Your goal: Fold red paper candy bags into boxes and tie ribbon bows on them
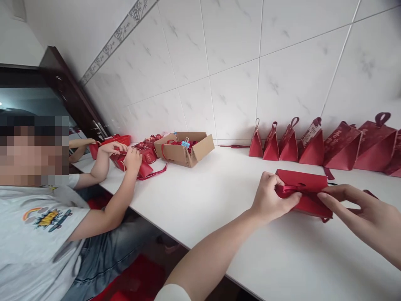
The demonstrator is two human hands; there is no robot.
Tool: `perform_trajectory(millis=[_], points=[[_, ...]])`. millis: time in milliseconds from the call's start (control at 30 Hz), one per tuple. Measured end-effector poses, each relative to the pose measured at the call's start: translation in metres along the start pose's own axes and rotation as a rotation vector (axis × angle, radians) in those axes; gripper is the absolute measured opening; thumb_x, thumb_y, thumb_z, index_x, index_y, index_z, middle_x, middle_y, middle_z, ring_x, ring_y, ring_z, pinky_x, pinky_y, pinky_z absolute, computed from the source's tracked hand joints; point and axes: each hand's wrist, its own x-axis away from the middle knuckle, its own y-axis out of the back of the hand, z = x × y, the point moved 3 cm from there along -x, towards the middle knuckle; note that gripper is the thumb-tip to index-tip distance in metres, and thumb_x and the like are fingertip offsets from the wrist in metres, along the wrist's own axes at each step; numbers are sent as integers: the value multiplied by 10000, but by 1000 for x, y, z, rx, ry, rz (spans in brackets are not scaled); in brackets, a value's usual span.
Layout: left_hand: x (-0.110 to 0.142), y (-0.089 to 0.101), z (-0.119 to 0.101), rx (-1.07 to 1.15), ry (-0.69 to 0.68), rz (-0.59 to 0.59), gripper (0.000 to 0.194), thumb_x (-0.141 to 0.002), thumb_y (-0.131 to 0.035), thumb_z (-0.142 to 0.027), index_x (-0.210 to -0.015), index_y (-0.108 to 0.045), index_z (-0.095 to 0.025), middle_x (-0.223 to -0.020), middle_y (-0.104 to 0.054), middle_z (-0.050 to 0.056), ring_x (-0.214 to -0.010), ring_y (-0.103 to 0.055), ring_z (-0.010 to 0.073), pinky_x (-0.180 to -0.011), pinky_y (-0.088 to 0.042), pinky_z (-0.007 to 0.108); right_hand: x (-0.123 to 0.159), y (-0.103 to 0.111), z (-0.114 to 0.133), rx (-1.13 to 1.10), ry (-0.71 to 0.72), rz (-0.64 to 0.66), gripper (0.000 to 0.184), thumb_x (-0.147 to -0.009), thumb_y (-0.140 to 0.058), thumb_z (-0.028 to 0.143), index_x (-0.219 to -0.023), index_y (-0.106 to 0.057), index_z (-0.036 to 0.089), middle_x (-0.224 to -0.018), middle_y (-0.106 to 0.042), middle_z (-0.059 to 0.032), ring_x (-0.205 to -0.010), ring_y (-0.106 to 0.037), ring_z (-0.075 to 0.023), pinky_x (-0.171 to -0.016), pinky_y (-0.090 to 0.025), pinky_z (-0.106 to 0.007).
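A red paper gift box (305, 179) lies on the white table in front of me, with a slot in its upper flap. Across that flap runs a dark red ribbon (290, 190). My left hand (272, 200) is closed on the ribbon at the box's left end, its thumb laid along the front. From the right, my right hand (365, 211) pinches the ribbon near the middle of the box between thumb and forefinger. Part of the box is hidden behind my fingers.
Several red triangular boxes with ribbon loops (288, 144) stand along the tiled wall. A cardboard box (178, 154) with clips sits farther left. Beside me a co-worker (46, 225) handles red boxes (147, 156) on the white table (203, 192). A red basin (120, 140) is behind.
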Motion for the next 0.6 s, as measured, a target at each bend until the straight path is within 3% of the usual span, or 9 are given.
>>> perform_trajectory(millis=[100, 233, 367, 600], points=[[-2, 2, -5, -37, -69, 45, 352, -646, -681, -191, -614, -332, -229, -755, -388, 22, -708, -482, 170, -652, -467, 359, 0, -1, 2, -34, 14, -24, 304, -708, -520, 563, -745, -587, 268, -681, -640, -45, -538, -619, -223, -455, -493, -344], [-5, 4, -6, -10, -131, 98, 320, -653, -654, -187, -606, -339, -217, -733, -358, 4, -689, -456, 153, -675, -453, 342, 1, -2, 4, -90, 66, -89, 230, -750, -513, 439, -798, -559, 219, -797, -618, -72, -712, -602, -221, -560, -540, -353], [-6, 3, -7, -68, -157, 103, 333, -670, -650, -179, -616, -323, -206, -733, -349, -12, -644, -429, 118, -628, -442, 282, 2, -2, 4, -111, 15, -73, 231, -774, -524, 396, -887, -538, 195, -877, -608, -75, -729, -581, -192, -560, -527, -322], [-4, 1, -11, -144, -183, 83, 344, -679, -658, -166, -626, -320, -201, -735, -338, -21, -609, -402, 96, -580, -428, 242, -2, 0, 5, -90, 2, -62, 230, -750, -485, 273, -933, -593, 186, -808, -593, -48, -723, -560, -177, -650, -496, -331]])
